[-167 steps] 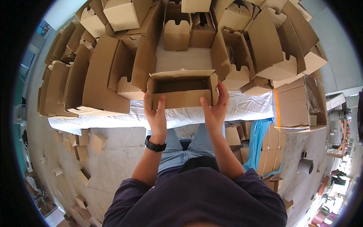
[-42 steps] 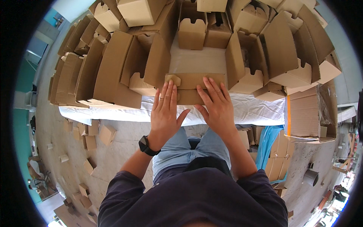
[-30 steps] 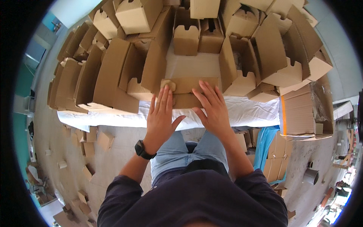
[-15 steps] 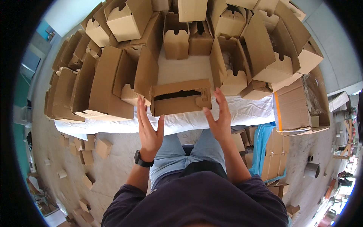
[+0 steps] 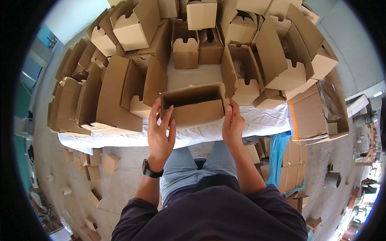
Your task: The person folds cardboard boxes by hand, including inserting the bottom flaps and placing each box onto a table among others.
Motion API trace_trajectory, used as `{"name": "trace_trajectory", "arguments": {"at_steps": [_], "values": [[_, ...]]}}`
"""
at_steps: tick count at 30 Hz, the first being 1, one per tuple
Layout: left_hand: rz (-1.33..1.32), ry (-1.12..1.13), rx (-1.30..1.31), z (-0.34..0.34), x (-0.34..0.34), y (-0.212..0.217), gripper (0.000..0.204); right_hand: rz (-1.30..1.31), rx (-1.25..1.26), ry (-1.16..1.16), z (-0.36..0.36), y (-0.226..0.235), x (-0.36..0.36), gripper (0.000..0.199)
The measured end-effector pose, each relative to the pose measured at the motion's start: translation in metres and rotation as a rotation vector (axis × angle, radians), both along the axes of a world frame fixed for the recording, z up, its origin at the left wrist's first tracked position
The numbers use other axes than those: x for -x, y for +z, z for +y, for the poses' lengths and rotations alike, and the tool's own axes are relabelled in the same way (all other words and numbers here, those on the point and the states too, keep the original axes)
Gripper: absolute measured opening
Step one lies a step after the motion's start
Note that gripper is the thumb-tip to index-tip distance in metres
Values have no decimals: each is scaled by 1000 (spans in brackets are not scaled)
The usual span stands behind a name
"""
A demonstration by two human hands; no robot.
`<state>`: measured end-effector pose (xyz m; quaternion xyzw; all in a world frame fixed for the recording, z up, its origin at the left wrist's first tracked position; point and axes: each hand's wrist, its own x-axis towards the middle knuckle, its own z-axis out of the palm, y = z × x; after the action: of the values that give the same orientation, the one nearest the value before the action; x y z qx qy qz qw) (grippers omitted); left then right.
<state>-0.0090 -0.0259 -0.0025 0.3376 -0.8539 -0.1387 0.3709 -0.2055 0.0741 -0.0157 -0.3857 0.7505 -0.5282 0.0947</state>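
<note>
Head view, nearest first: dark shirt [image 5: 205, 213], then light blue jeans [image 5: 181, 162] and a black watch [image 5: 152, 168] on the left wrist. Left hand [image 5: 160, 134] has its fingers spread around the left end of an open cardboard box [image 5: 199, 114], and the right hand [image 5: 234, 123] is at the right end, fingers bent with the thumb close to them. Both seem to touch it, but I can't tell if either grip is actually closed on the cardboard. That box sits at the near edge of a white-clothed bench [image 5: 259, 119], open side up, skewed a bit. Just beyond it, a notched box [image 5: 141, 107] stands on the left and another notched box [image 5: 246, 93] on the right, with bare white cloth between. Farther back, two narrow boxes stand side by side, and a paler box [image 5: 202, 16] sits above them.
</note>
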Motion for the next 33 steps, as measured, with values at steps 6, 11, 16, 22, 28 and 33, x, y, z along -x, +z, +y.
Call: {"name": "trace_trajectory", "arguments": {"at_steps": [6, 11, 16, 22, 28, 33], "values": [[-17, -25, -77, -4, -3, -4, 56, 651, 287, 73, 4, 7, -13, 38], [-7, -55, -71, 0, -4, -3, 62, 733, 66, 459, -11, 22, -21, 67], [-68, -51, -48, -4, -12, -11, 66, 761, -35, 376, -23, 13, -12, 66], [-26, -88, -43, -3, -15, -13, 89, 829, 117, 334, -17, 14, -13, 43], [424, -310, -345, -4, -32, -25, 117, 681, 249, 335, 0, 28, 0, 29], [696, -262, -527, 4, -36, -23, 122, -320, 394, 346, 13, 40, 14, 12]]}}
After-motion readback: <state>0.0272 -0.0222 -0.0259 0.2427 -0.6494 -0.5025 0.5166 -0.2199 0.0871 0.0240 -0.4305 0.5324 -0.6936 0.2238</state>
